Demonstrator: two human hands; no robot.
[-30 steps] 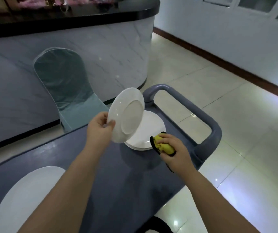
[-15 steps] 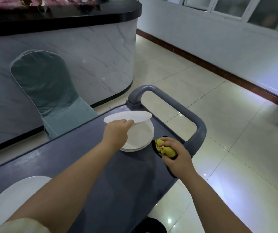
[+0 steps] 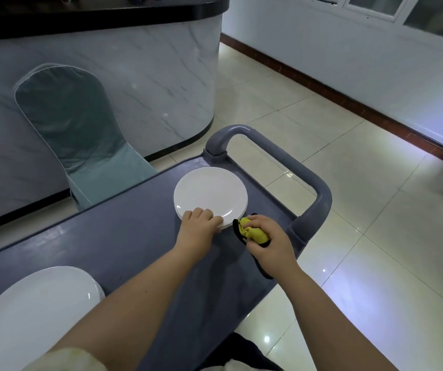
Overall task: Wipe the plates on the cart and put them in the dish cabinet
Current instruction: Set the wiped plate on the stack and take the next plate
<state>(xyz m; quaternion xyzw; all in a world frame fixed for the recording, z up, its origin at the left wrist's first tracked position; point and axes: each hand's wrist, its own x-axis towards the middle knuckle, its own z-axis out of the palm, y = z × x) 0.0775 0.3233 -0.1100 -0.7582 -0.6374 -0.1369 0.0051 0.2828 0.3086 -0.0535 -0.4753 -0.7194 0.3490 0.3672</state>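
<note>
Your two hands work at the handle end of the grey cart [image 3: 134,236].
A large white plate [image 3: 33,311] lies at the cart's near left end, and a stack of white plates [image 3: 211,194] sits at the far end beside the handle [image 3: 319,194]. Your left hand [image 3: 197,228] is on the stack's near rim, fingers curled over its edge. Your right hand [image 3: 268,242], just beside the stack, holds a bunched yellow cloth [image 3: 253,232] tight in its fingers.

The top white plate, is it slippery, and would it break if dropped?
Probably slippery: the top plate looks glossy, with light glinting off it. Likely stiff and breakable, like glazed ceramic. Lying flat, it shouldn't roll.
</note>
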